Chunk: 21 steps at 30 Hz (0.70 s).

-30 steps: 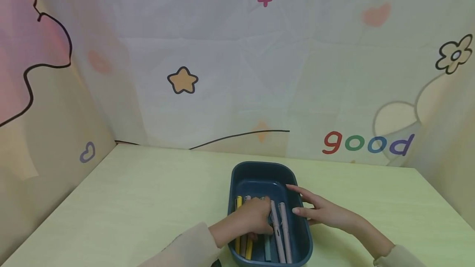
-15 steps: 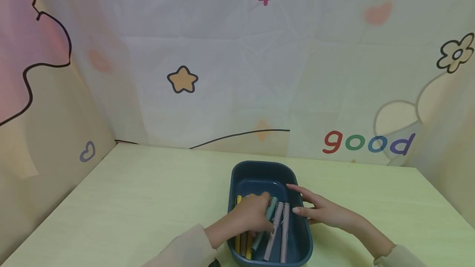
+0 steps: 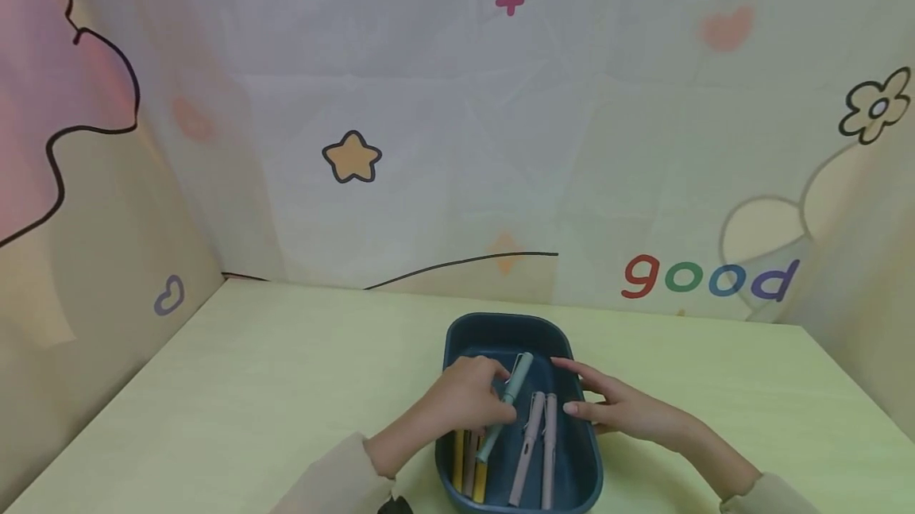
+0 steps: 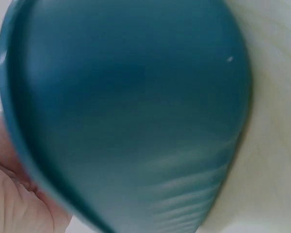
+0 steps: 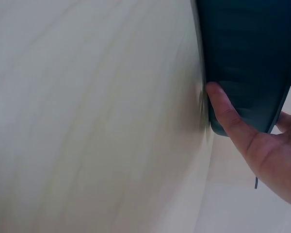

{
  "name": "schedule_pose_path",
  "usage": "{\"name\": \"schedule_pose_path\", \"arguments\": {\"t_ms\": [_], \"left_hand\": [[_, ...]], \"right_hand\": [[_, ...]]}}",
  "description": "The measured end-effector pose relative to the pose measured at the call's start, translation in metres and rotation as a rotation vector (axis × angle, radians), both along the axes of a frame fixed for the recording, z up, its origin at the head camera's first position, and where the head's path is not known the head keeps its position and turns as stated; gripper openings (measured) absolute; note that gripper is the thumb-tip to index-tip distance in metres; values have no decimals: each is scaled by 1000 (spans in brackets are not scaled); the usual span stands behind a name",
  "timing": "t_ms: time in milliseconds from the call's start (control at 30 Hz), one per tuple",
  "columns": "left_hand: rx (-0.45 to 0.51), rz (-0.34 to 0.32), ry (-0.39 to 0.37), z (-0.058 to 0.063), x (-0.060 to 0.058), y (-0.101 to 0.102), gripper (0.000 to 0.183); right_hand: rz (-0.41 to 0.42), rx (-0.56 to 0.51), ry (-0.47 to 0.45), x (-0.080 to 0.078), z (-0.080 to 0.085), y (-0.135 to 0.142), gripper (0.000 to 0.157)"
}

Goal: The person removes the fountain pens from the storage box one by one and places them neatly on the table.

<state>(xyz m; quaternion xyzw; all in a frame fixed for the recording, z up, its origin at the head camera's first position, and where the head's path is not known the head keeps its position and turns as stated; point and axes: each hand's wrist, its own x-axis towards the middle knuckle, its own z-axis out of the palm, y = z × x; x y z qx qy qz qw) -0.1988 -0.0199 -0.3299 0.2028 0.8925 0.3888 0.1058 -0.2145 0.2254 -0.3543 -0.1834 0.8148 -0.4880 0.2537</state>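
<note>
A dark blue rectangular bin (image 3: 506, 322) stands on the table with several capped pens in it. My left hand (image 3: 457, 396) is over the bin's left side and pinches a green pen (image 3: 516, 379) between thumb and fingers, the pen tilted above the others. My right hand (image 3: 618, 403) grips the bin's right wall: fingertips and thumb reach over the rim, and in the right wrist view one finger (image 5: 230, 114) lies along the outside wall. Two pale pinkish pens (image 3: 530, 446) lie in the right half. Yellow pens (image 3: 480, 482) and a brownish pen lie at the left, partly hidden.
The pale green table (image 3: 314, 387) extends around the bin. A printed cloth backdrop (image 3: 429, 117) rises behind and at both sides. In the left wrist view the bin's outer wall (image 4: 136, 97) fills most of the picture.
My left hand has lifted the green pen from among the others and moved it up and left. One pinkish pen has tilted. The right hand stays on the bin.
</note>
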Motion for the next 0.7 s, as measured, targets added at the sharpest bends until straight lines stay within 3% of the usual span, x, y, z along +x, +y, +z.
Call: {"name": "schedule_pose_path", "arguments": {"t_ms": [433, 700], "left_hand": [[238, 49, -40, 9, -14, -25, 40], [311, 190, 18, 12, -17, -53, 44]], "right_hand": [[-20, -31, -5, 2, -3, 5, 65], [-30, -50, -12, 2, -7, 3, 65]]}}
